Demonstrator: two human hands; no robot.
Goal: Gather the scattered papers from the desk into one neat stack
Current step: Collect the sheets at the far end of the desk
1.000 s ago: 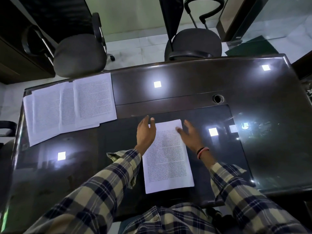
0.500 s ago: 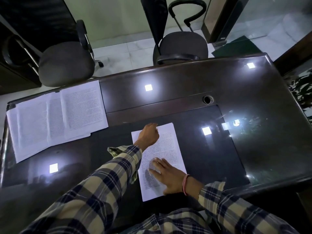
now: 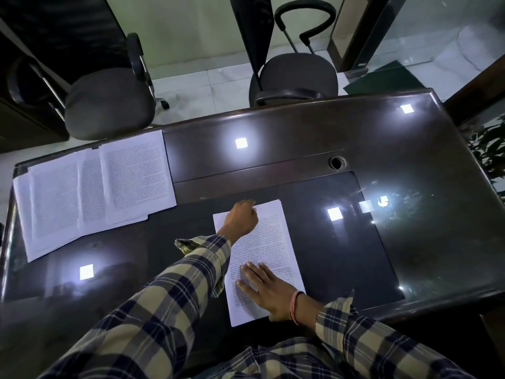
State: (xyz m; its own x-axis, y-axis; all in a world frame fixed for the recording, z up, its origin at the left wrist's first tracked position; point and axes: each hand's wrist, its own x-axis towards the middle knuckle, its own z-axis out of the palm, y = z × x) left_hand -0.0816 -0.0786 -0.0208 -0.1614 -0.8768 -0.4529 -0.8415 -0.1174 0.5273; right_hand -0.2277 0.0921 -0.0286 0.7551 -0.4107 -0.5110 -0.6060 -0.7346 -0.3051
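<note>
Two hands work the near white printed sheet point(image 3: 262, 258) on the dark glossy desk point(image 3: 355, 149): left hand point(image 3: 241, 218) curled at its far corner, grip unclear, right hand point(image 3: 266, 289) flat, holding nothing; next comes lifting it toward the loose white papers point(image 3: 90, 187) far left.

We cannot read the print on the near sheet point(image 3: 269, 242); it is too small. The left hand point(image 3: 241, 218) hides its far left corner, and the right hand point(image 3: 266, 289) covers part of its lower text. In the overlapping papers point(image 3: 90, 190) the lower sheets are mostly hidden. The counter point(image 3: 410, 255) is cut off at the left edge.
</note>
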